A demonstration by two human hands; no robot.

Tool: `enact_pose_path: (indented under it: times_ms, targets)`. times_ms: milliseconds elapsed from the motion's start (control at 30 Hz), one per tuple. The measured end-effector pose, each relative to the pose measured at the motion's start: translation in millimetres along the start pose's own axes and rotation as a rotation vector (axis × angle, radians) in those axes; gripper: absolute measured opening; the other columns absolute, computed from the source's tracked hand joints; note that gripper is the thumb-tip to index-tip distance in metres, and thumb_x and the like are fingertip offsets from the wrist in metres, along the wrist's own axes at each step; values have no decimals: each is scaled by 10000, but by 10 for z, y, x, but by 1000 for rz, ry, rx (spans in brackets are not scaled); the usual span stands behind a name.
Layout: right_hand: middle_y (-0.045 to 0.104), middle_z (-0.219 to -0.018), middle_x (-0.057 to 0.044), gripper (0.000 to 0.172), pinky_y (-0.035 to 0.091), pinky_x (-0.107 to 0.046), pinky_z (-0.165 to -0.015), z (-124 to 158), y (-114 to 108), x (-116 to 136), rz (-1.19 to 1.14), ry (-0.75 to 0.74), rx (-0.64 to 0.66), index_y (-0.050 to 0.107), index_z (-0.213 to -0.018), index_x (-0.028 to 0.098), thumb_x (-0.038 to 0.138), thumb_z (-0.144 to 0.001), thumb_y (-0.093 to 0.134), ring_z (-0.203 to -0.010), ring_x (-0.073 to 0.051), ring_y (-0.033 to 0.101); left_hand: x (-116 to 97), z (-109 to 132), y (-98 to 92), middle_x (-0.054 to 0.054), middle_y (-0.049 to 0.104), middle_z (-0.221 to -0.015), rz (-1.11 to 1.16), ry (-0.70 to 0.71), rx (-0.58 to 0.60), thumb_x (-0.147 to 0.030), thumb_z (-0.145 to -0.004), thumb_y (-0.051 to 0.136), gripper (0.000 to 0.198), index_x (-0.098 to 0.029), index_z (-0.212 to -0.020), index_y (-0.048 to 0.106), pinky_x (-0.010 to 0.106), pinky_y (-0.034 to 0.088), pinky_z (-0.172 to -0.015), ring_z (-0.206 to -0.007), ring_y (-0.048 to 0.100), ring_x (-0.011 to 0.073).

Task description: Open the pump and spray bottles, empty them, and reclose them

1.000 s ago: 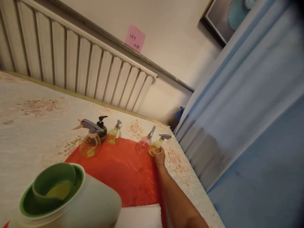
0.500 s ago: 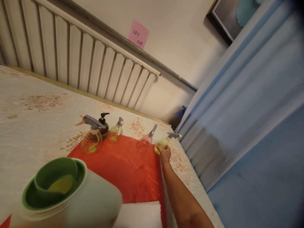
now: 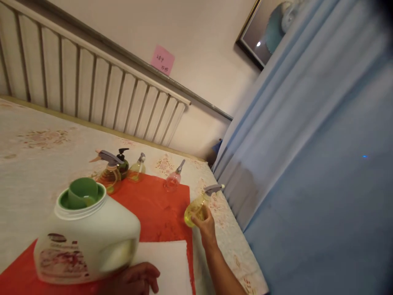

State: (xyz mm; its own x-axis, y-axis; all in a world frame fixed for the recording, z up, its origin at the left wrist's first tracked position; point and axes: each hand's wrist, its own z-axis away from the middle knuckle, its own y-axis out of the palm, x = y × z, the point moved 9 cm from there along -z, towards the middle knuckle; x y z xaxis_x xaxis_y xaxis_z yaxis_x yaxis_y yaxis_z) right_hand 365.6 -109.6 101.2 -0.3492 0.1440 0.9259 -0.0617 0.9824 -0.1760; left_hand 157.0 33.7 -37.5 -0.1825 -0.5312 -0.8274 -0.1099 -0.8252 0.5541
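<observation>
My right hand (image 3: 206, 227) is closed around the body of a clear yellow spray bottle (image 3: 193, 209), whose grey trigger head leans to the right. At the bottom, my left hand (image 3: 136, 278) lies beside the base of a large white jug (image 3: 119, 223), fingers loosely apart; whether it touches the jug I cannot tell. The jug has a green spout insert and a printed label, and it stands on a red sheet (image 3: 159, 215). White paper (image 3: 167, 262) lies by my left fingers.
Behind the jug stand an amber spray bottle (image 3: 113, 175), a dark green pump bottle (image 3: 123, 168) and a pale yellow spray bottle (image 3: 137, 170). A pink spray bottle (image 3: 173, 180) sits farther right. A blue curtain (image 3: 294, 164) borders the right side; a radiator (image 3: 101, 86) lines the wall.
My right hand has brought the yellow spray bottle nearer, off its earlier place by the pink one. The jug now appears lower and farther away, and my left hand has come into view.
</observation>
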Motion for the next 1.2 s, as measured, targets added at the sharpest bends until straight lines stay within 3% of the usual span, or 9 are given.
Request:
enact_pose_path:
  times_ms: [133, 300, 400, 467, 633, 867, 967, 1200]
  targets:
    - [703, -1195, -98, 719, 540, -381, -937, 653, 24, -2, -102, 115, 147, 609, -1249, 163, 169, -553, 788, -1106, -298, 661, -143, 85, -5, 41, 704, -826, -58, 61, -153, -573, -663, 740, 457, -203, -916, 647, 223, 321, -446, -485, 513, 86]
    - [718, -1146, -74, 725, 543, -376, -925, 1259, 137, 107, -152, 131, 308, 610, -1250, 175, 79, -541, 727, -1076, -300, 670, -511, 326, 83, 19, 686, -788, -291, 113, -447, -539, -655, 751, 444, -200, -915, 628, 267, 415, -534, -565, 558, 135]
    - [726, -1121, -55, 727, 544, -383, -917, 1502, 233, 222, -188, 125, 402, 615, -1236, 201, 62, -530, 718, -1047, -298, 681, -811, 420, 268, 50, 702, -886, -390, 227, -505, -480, -720, 710, 409, -186, -993, 631, 299, 477, -644, -720, 621, 183]
    - [713, -1156, -50, 738, 532, -385, -938, 1616, 276, 325, -219, 95, 443, 609, -1240, 220, 51, -528, 710, -1074, -294, 671, -997, 441, 443, 83, 708, -997, -492, 320, -485, -419, -757, 690, 389, -185, -1062, 638, 350, 492, -845, -950, 636, 237]
    - [706, -1163, -47, 740, 530, -373, -947, 1757, 296, 419, -188, 43, 473, 608, -1225, 222, 30, -518, 710, -1080, -284, 665, -1197, 395, 813, 106, 636, -1298, -686, 366, -423, -342, -788, 652, 457, -208, -1222, 604, 418, 405, -1043, -1199, 559, 291]
    - [623, -1327, -107, 854, 434, -438, -1077, 1780, 270, 219, -16, -3, 463, 552, -1324, 187, 69, -505, 763, -1257, -331, 554, -1293, 270, 1280, 54, 697, -1182, -786, 319, -249, -331, -851, 555, 359, -221, -1184, 629, 362, 416, -1021, -1136, 599, 249]
    - [624, -1330, -93, 840, 430, -428, -1086, 1774, 256, 231, -24, -44, 461, 567, -1313, 206, 62, -507, 753, -1281, -327, 538, -1324, 239, 1344, 34, 710, -1086, -807, 312, -250, -292, -832, 562, 300, -219, -1108, 655, 329, 441, -958, -1055, 619, 227]
    - [704, -1175, -35, 727, 520, -391, -986, 1787, 246, 360, -32, -104, 470, 619, -1217, 245, 68, -522, 737, -1130, -301, 647, -1296, 220, 1290, -22, 636, -829, -894, 372, -399, -238, -744, 588, 98, -203, -835, 597, 273, 437, -769, -832, 582, 186]
